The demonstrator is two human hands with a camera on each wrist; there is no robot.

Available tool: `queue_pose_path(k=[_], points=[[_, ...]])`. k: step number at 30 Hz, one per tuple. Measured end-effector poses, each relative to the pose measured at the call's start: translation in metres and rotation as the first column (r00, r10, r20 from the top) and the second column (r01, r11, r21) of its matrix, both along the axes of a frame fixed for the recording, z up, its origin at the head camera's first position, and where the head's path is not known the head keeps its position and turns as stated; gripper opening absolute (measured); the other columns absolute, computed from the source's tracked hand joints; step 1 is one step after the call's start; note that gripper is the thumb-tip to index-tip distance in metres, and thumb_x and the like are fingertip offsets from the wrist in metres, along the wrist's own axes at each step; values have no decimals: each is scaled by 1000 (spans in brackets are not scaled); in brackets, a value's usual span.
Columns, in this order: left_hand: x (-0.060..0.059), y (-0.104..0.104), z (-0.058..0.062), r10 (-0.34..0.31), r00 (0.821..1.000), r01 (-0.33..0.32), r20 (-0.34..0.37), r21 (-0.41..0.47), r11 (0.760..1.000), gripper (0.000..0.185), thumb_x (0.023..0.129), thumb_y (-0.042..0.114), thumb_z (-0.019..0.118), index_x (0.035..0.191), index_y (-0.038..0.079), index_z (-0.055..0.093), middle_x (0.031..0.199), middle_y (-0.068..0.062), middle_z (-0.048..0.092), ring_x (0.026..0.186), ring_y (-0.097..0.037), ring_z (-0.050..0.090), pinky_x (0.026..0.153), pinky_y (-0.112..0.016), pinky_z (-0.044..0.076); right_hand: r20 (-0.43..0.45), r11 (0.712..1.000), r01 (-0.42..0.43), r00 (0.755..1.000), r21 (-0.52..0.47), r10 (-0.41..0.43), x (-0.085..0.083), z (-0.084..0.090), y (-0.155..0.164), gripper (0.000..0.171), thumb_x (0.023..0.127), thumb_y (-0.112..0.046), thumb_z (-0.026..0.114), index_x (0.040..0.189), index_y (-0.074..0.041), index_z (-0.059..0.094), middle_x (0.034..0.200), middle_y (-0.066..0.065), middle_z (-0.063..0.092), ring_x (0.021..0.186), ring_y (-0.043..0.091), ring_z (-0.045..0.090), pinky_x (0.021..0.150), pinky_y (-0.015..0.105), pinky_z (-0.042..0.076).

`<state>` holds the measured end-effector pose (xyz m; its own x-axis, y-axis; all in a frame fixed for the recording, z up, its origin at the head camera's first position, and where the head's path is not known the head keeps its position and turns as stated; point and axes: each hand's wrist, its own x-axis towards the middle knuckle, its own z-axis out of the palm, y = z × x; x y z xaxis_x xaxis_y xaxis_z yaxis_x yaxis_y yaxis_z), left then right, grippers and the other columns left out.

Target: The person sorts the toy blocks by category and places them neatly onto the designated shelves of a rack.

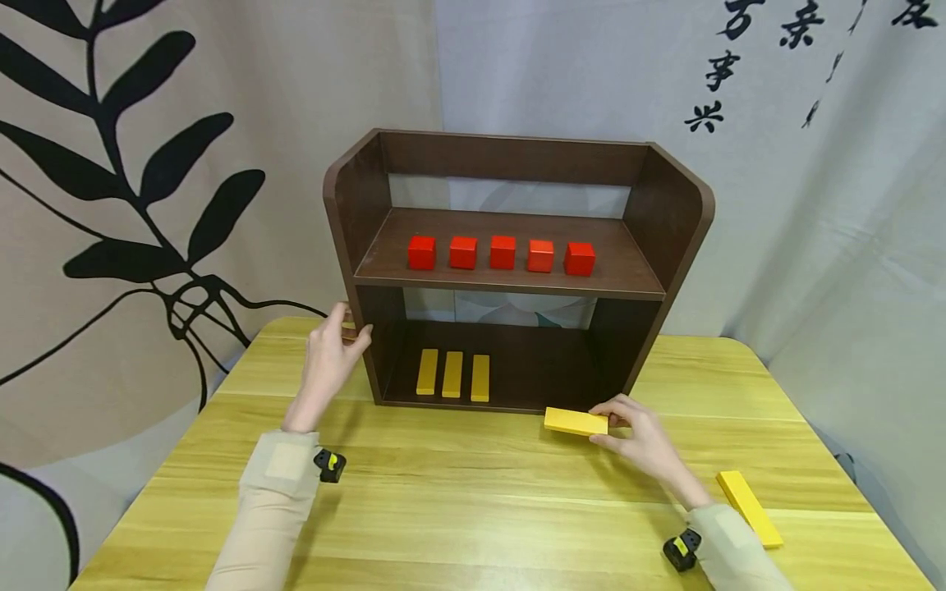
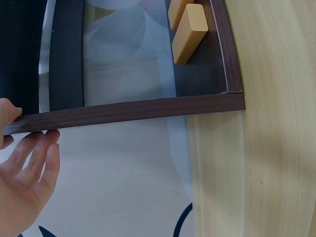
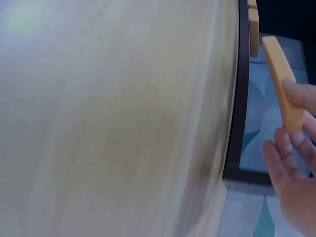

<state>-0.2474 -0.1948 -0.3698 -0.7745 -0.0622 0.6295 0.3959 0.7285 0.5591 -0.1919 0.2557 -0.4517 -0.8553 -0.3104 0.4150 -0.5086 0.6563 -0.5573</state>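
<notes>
A dark brown two-tier shelf (image 1: 513, 156) stands on the table. At its left side panel, my left hand (image 1: 328, 357) holds the edge; the left wrist view shows the thumb on one face and fingers (image 2: 38, 155) on the other. My right hand (image 1: 639, 439) pinches one end of a yellow block (image 1: 569, 421), long and flat, in front of the lower tier near its right side. In the right wrist view the block (image 3: 278, 71) is tilted between thumb and fingers. Three similar yellow blocks (image 1: 452, 375) stand upright in a row on the left of the lower tier.
Several red cubes (image 1: 502, 253) sit in a row on the upper tier. Another yellow block (image 1: 750, 509) lies on the wooden table (image 1: 458, 501) by the right forearm. Behind the shelf hangs a pale curtain (image 1: 562, 74) with dark lettering and a leaf print.
</notes>
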Motion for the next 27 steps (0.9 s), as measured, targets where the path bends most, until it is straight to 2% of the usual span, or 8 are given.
queue_pose_path(k=[9,15,23,27], points=[[0,0,0,1,1000,-1,5,-4,1000,26,86,9,65,106,-3,53,95,-24,67,77,-38,70,63,-48,59,32,991,123,992,45,-124,-5,1,-26,29,70,-12,83,96,-11,70,83,-2,60,70,7,48,62,20,44],[0,0,0,6,1000,-6,5,-8,1000,26,86,9,65,106,-3,53,94,-24,68,76,-38,70,63,-48,59,77,987,158,984,21,-159,-9,3,-40,28,72,-10,81,97,-8,70,85,1,60,70,11,50,60,19,43],[0,0,-1,0,1000,0,3,-4,1000,26,86,9,65,106,-2,54,95,-24,68,76,-38,70,63,-48,59,77,983,181,981,-34,-178,-15,2,-56,27,71,-8,82,95,-6,70,82,4,59,67,11,49,58,18,44],[0,0,-1,-8,1000,8,-12,-2,1000,26,85,8,65,106,-3,54,94,-24,68,76,-38,70,62,-47,59,99,978,205,974,-27,-202,-16,1,-65,27,71,-9,81,95,-6,70,81,5,58,67,11,49,58,18,43]])
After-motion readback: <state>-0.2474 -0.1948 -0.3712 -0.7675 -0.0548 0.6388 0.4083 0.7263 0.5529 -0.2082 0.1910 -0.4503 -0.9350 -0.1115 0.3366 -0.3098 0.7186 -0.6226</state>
